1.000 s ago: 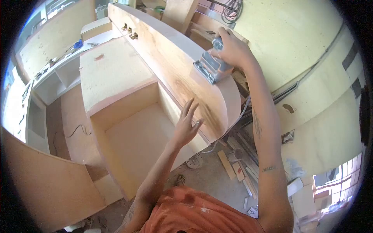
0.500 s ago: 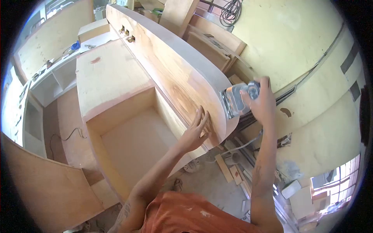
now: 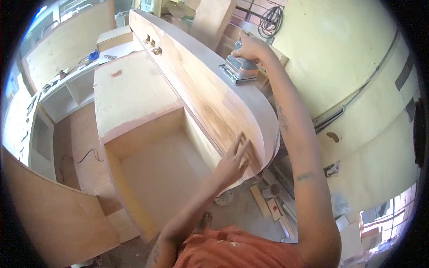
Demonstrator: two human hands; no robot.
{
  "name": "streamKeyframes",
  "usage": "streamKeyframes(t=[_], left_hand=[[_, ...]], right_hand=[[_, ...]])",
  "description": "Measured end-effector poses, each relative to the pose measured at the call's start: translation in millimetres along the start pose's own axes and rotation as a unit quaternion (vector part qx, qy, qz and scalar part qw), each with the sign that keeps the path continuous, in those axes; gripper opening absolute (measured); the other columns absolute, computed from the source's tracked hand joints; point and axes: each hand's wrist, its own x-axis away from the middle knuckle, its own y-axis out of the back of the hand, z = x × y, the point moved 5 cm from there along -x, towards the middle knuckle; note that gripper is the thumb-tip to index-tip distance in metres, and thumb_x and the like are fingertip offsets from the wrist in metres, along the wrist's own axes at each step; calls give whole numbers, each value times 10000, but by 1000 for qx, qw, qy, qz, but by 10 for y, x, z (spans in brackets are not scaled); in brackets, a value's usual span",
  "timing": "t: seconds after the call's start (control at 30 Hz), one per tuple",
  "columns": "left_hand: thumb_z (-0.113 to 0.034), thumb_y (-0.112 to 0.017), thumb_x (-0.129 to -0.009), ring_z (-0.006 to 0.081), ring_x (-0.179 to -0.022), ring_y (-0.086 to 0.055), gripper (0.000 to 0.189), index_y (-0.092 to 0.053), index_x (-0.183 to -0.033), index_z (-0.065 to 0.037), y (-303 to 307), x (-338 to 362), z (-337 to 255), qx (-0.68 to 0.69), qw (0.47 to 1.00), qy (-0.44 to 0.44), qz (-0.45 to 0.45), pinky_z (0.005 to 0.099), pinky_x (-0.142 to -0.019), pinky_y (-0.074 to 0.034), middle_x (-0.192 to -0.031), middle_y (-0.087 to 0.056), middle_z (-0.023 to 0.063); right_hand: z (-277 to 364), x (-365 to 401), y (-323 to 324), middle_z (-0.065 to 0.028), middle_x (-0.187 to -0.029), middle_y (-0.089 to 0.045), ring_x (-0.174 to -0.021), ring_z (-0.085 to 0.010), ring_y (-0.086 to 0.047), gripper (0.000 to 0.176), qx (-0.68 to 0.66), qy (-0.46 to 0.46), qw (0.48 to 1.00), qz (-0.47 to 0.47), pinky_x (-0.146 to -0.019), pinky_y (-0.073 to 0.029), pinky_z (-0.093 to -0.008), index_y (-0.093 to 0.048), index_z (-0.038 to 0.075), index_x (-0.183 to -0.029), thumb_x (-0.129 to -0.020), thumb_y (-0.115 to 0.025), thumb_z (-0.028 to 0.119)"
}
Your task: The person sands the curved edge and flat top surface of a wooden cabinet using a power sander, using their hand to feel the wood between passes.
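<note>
My right hand (image 3: 252,48) grips the top of an electric sander (image 3: 241,69). The sander's flat pad rests on the pale upper edge (image 3: 192,47) of a long curved wooden panel (image 3: 201,91). Lower down, near the rounded end of that panel, my left hand (image 3: 237,156) lies against its inner wood-grained face with the fingers stretched out. Below my left forearm is an open wooden box compartment (image 3: 161,165), joined to a flat plywood top (image 3: 134,89).
Brass-coloured fittings (image 3: 153,43) stick out of the panel's far part. Wood offcuts (image 3: 268,203) and a can (image 3: 270,191) lie on the floor. A coiled cable (image 3: 271,21) hangs at the back. Large pale curved boards (image 3: 353,71) stand to the right; white shelving (image 3: 62,98) is at left.
My right hand has carried the sander from the panel's rounded end up along its edge, away from me. My left hand stays on the inner face.
</note>
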Motion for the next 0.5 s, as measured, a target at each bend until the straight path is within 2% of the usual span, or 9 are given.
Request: streamKeyframes(t=[0.03, 0.1, 0.13, 0.27, 0.43, 0.47, 0.5], left_hand=[[-129, -687, -920, 470, -1486, -238, 801, -247, -1590, -133, 1, 3, -75, -4, 1000, -1, -7, 483, -1199, -339, -1658, -46, 252], [-123, -698, -905, 452, -1494, -240, 801, -274, -1585, -153, -5, 20, -318, -47, 990, -116, -62, 494, -1194, -347, -1660, -83, 235], [-128, -710, -884, 424, -1512, -222, 805, -304, -1577, -184, -77, -6, -355, -120, 981, -133, -70, 493, -1207, -327, -1663, -112, 217], [-141, -717, -864, 398, -1530, -192, 811, -324, -1570, -206, -195, -23, -379, -190, 972, -120, -76, 489, -1221, -297, -1671, -124, 194], [-150, -724, -843, 392, -1539, -166, 845, -310, -1577, -209, -207, -22, -170, -215, 967, -120, -68, 477, -1221, -287, -1674, -130, 191], [-188, -733, -859, 403, -1537, -155, 890, -236, -1593, -112, -239, 5, -117, -234, 964, -110, -51, 479, -1225, -277, -1667, -99, 231], [-188, -733, -859, 403, -1537, -155, 890, -236, -1593, -112, -287, 36, -104, -233, 965, -110, -43, 479, -1225, -277, -1667, -99, 231]], right_hand=[[-1, -124, -51, -230, -1500, -464, -1297, -361, -566, 909, -15, -7, 1000, 10, -1055, -488, -469, -375, 62, -1492, -774, -784, 441], [17, -372, -145, -228, -1506, -459, -1302, -363, -561, 908, 2, 3, 1000, -14, -1073, -472, -470, -373, 59, -1494, -772, -781, 429], [17, -470, -178, -227, -1509, -457, -1301, -366, -562, 912, 2, -3, 1000, -24, -1074, -471, -473, -368, 57, -1498, -772, -777, 426], [55, -580, -171, -217, -1520, -449, -1302, -370, -561, 912, -21, -2, 1000, -14, -1083, -464, -481, -362, 49, -1503, -773, -766, 416], [65, -107, -37, -200, -1514, -463, -1290, -372, -570, 888, -16, 20, 1000, -8, -1063, -473, -491, -383, 62, -1488, -777, -769, 426], [30, 33, -49, -194, -1505, -475, -1283, -370, -575, 873, -12, 31, 999, -20, -1054, -479, -493, -394, 70, -1480, -779, -770, 430], [-34, 193, -70, -194, -1505, -475, -1283, -370, -575, 873, -16, 24, 999, -16, -1054, -479, -493, -394, 70, -1480, -779, -770, 430]])
